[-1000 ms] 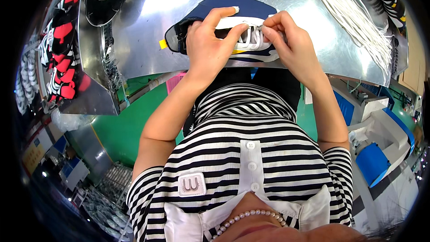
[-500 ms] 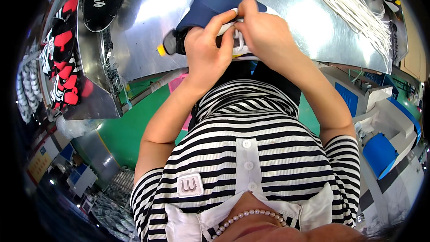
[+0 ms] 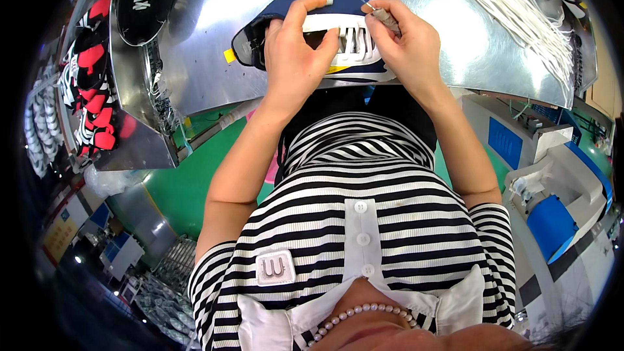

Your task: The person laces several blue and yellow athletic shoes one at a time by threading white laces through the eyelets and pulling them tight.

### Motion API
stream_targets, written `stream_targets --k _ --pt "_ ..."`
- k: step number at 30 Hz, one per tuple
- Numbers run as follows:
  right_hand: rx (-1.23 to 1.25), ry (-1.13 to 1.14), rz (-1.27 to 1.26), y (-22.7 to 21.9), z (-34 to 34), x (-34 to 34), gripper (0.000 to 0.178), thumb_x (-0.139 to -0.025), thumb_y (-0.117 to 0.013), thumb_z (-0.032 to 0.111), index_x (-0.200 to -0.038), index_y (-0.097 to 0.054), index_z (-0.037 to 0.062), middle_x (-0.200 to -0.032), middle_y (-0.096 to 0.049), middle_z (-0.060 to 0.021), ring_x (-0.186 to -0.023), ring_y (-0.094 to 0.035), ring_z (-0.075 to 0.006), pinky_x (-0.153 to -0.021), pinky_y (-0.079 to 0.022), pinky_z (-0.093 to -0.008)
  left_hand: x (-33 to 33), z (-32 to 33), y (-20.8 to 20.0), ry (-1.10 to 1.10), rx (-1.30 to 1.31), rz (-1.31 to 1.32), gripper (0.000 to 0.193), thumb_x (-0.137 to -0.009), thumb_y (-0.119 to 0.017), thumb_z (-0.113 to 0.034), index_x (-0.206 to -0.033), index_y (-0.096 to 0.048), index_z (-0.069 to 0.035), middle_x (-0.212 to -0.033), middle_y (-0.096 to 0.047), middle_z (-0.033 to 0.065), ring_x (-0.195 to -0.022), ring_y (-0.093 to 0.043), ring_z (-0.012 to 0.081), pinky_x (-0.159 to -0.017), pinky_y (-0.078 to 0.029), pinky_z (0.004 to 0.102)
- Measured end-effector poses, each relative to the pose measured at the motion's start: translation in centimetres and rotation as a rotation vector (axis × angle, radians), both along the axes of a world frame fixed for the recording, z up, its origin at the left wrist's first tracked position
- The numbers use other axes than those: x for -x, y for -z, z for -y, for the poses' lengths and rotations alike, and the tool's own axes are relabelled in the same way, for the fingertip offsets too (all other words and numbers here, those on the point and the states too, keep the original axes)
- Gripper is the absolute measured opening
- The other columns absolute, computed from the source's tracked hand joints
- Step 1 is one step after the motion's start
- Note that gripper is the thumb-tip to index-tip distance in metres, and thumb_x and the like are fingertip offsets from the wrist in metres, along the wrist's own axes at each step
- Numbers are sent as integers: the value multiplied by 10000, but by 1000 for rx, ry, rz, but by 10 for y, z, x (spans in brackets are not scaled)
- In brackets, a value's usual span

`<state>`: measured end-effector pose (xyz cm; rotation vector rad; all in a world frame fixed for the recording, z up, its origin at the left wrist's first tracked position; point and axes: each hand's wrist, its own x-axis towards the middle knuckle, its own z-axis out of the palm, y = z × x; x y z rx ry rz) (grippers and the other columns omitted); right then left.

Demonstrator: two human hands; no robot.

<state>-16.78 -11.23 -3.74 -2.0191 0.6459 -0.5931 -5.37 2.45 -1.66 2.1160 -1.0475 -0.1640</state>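
Observation:
A navy blue shoe upper point(image 3: 296, 0) lies at the table's near edge, its white eyelet strip crossed by white laces point(image 3: 354, 42). My left hand point(image 3: 292, 58) grips the upper: the index finger, with a white wrap at its tip, reaches over the navy side, and the thumb lies by the opening near the laces. A yellow tab point(image 3: 229, 56) sticks out at the upper's left end. In the closed fingers of my right hand point(image 3: 413, 42) is a small hook tool point(image 3: 388, 21) with a thin metal tip and a greyish wrapped handle. Its tip points up and left above the upper.
White laces point(image 3: 513, 19) hang in a long bundle across the metal table point(image 3: 214, 81) at right. A black shoe upper point(image 3: 148, 0) rests in a metal tray at far left. Red, black and white pieces point(image 3: 94, 91) hang beyond it. Machine with blue panels point(image 3: 552, 221) stands at right.
My right hand has drawn away to the right from my left hand, uncovering the laces, and the hook tool now shows in it. My left index finger has moved up and left.

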Motion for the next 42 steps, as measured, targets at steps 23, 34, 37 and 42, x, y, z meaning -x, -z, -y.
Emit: stream_targets --k 23,34,37,42 --pt "352 -343 217 -8 8 -7 295 -685 -711 -41 -944 -709 99 -697 -560 -42 -540 -536 -160 -500 -429 -274 -22 -1 -34 124 -43 -972 546 -856 -693 -112 -1366 -503 -69 -1052 -666 82 -959 -636 135 -890 -491 289" --pt "-139 -297 211 -17 -25 18 146 -794 -721 28 -931 -718 79 -698 -589 -33 -528 -512 -118 -477 -384 -248 -22 17 -17 77 29 -921 425 -994 -552 -184 -1390 -469 -57 -1039 -654 115 -914 -633 128 -823 -504 275" --pt "-242 -310 127 -25 -24 31 182 -829 -716 37 -1006 -730 75 -724 -618 -31 -529 -494 -96 -477 -385 -234 -21 7 -34 150 -121 -659 447 -1003 -534 -188 -1416 -436 -47 -1070 -647 128 -972 -638 173 -856 -504 308" --pt "-607 -4 -30 -20 -29 52 149 -883 -703 79 -1008 -737 4 -724 -643 31 -647 -498 -1 -559 -395 -174 -3 -36 -39 211 -72 -292 477 -905 -677 -173 -1306 -481 -5 -1109 -655 229 -1027 -653 356 -862 -506 378"
